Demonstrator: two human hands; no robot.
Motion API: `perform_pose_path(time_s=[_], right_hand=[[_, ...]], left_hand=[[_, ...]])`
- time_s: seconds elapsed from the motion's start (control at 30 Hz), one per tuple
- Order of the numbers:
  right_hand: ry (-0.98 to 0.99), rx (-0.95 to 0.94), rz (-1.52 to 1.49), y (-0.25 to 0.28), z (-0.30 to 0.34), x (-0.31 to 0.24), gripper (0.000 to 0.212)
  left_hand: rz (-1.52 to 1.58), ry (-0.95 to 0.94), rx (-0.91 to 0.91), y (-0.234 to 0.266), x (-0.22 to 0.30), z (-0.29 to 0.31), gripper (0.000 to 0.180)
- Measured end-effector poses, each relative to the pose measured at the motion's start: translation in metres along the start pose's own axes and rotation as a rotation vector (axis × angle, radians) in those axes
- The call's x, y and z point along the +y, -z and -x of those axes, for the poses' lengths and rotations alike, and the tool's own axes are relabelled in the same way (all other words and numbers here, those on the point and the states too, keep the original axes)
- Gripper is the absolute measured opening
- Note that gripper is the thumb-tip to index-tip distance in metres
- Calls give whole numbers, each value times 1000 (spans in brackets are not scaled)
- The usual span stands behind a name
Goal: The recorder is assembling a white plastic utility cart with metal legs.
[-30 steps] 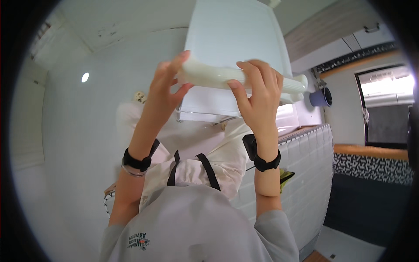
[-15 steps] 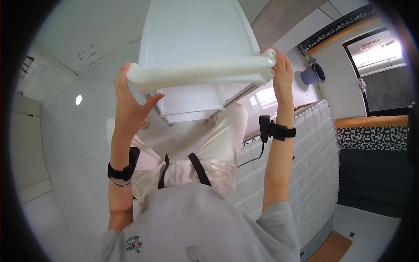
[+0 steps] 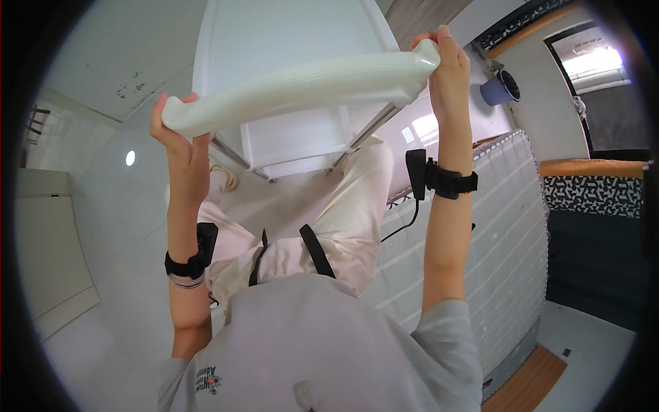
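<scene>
Between my two hands hangs a long, curved white plastic piece (image 3: 302, 84) with fine ribs along its length and rounded ends. My left hand (image 3: 182, 154) is closed around its left end, the fingers partly hidden behind it. At the other end, which sits higher, my right hand (image 3: 450, 86) grips the rounded tip with fingers and thumb. Beyond and below the piece stands a white trolley with an upper tray (image 3: 295, 31), a lower tray (image 3: 298, 137) and metal posts (image 3: 374, 127). Whether the piece touches the trolley I cannot tell.
My legs (image 3: 347, 199) straddle the near end of the trolley. On the right lies a quilted grey mattress (image 3: 473, 247), with a purple-blue bin (image 3: 499, 88) beyond it. A black cable (image 3: 405, 226) trails from the device on my right wrist. Pale cabinets (image 3: 51, 233) stand at far left.
The white piece has come up and tilted, its right end rising and its left end shifting left. My left thumb, spread apart before, has closed in on the piece.
</scene>
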State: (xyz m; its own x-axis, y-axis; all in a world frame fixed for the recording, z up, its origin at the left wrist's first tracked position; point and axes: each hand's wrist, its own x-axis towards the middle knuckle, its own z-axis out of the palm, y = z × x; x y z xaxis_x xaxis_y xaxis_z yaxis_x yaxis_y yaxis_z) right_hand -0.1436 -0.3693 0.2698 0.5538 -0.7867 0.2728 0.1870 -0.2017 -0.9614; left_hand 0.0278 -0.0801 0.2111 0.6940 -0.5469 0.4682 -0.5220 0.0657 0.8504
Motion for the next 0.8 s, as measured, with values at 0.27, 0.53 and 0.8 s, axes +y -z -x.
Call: perform_pose_path(time_s=[0.27, 0.53, 0.8], right_hand=[[30, 23, -31, -2, 1, -3, 38], [76, 35, -138, -6, 3, -1, 39], [66, 188, -28, -9, 21, 1, 38]], left_hand=[[-182, -122, 8, 3, -7, -2, 59], [-194, -110, -2, 2, 5, -1, 61], [-323, -182, -35, 0, 5, -3, 89]])
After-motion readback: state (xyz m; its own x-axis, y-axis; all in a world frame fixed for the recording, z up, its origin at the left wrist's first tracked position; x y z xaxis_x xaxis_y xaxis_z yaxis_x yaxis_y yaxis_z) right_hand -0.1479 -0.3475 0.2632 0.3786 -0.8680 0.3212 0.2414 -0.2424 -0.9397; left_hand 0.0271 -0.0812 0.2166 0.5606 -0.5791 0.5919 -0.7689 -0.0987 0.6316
